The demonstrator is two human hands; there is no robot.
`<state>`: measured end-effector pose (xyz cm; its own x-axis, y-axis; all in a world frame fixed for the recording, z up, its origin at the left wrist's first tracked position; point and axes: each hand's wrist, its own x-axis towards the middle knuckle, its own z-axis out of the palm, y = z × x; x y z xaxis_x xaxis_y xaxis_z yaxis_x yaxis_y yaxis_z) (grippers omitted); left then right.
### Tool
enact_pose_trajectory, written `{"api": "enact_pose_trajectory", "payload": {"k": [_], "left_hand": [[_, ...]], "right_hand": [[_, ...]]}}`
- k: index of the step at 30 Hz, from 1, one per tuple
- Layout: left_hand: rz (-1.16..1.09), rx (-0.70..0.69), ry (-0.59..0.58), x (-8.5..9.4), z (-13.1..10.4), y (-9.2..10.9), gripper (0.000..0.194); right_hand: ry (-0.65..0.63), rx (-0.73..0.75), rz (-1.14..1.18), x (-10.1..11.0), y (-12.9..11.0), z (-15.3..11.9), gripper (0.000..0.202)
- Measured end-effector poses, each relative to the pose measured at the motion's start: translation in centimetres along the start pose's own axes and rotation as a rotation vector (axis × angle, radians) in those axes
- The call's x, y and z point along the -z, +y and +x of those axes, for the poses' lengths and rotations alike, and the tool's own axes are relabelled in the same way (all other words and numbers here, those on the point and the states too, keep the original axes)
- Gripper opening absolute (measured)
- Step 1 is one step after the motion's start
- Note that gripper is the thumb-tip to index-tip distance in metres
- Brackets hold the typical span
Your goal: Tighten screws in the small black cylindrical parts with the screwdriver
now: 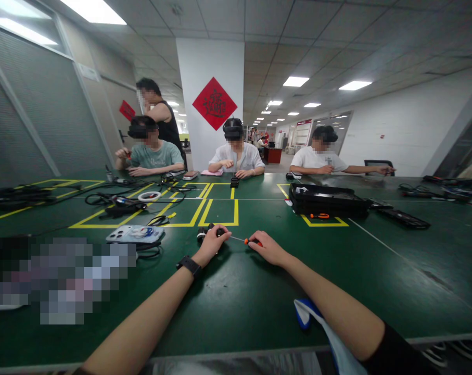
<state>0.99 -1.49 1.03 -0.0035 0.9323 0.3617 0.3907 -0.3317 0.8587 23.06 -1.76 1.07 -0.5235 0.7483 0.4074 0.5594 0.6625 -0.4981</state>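
Note:
My left hand [213,244], with a black watch on its wrist, is closed around a small black device [205,233] with a pale round part at its left end. My right hand [266,248] grips the orange and black handle of a screwdriver [246,241]. The thin metal shaft points left, and its tip reaches the fingertips of my left hand. Where the tip meets the device is too small to make out. Both hands are just above the green table [236,291], near its middle.
A phone [136,234] and cables lie to the left. Black trays [329,198] stand at the back right, with an orange-handled tool [319,215] before them. A blue and white strap [317,317] lies by my right forearm. Three people sit across the table; another stands behind.

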Motion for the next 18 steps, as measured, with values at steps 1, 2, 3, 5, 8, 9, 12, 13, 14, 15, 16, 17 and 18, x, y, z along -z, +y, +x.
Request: {"api": "enact_pose_trajectory", "payload": {"k": [1, 2, 3, 5, 8, 9, 12, 13, 14, 15, 16, 17, 18], "left_hand": [[-0.002, -0.003, 0.001, 0.00, 0.00, -0.02, 0.026], [-0.003, -0.005, 0.001, 0.00, 0.00, -0.05, 0.026], [-0.004, -0.006, 0.001, -0.01, 0.01, -0.09, 0.026], [-0.002, -0.001, 0.000, -0.01, 0.02, -0.16, 0.026], [-0.001, 0.010, -0.011, -0.01, 0.04, -0.20, 0.026], [-0.002, 0.011, -0.016, -0.01, 0.05, -0.19, 0.026], [-0.007, 0.000, -0.016, -0.04, 0.06, -0.18, 0.025], [-0.008, -0.006, -0.010, -0.05, 0.06, -0.18, 0.025], [-0.009, -0.010, -0.003, -0.07, 0.06, -0.19, 0.024], [-0.007, -0.010, 0.001, -0.08, 0.06, -0.19, 0.024], [-0.005, -0.006, 0.003, -0.08, 0.06, -0.19, 0.024], [-0.003, 0.000, 0.002, -0.07, 0.05, -0.18, 0.024], [-0.002, 0.007, -0.002, -0.05, 0.03, -0.14, 0.025]], "right_hand": [[-0.003, -0.001, 0.005, 0.01, 0.00, 0.02, 0.022], [-0.005, -0.001, 0.009, 0.01, 0.01, 0.05, 0.023], [-0.008, 0.000, 0.012, 0.00, 0.03, 0.08, 0.024], [-0.009, 0.003, 0.011, -0.07, 0.13, 0.17, 0.026], [-0.009, 0.010, 0.005, -0.18, 0.32, 0.27, 0.028], [-0.009, 0.012, 0.005, -0.20, 0.37, 0.28, 0.028], [-0.011, 0.009, 0.003, -0.22, 0.45, 0.25, 0.025], [-0.010, 0.007, 0.003, -0.23, 0.46, 0.23, 0.024], [-0.008, 0.006, 0.003, -0.23, 0.46, 0.22, 0.023], [-0.006, 0.004, 0.002, -0.24, 0.46, 0.22, 0.022], [-0.004, 0.003, 0.002, -0.26, 0.45, 0.22, 0.022], [-0.003, 0.004, 0.002, -0.27, 0.44, 0.23, 0.022], [-0.002, 0.007, 0.001, -0.27, 0.42, 0.24, 0.021]]}}
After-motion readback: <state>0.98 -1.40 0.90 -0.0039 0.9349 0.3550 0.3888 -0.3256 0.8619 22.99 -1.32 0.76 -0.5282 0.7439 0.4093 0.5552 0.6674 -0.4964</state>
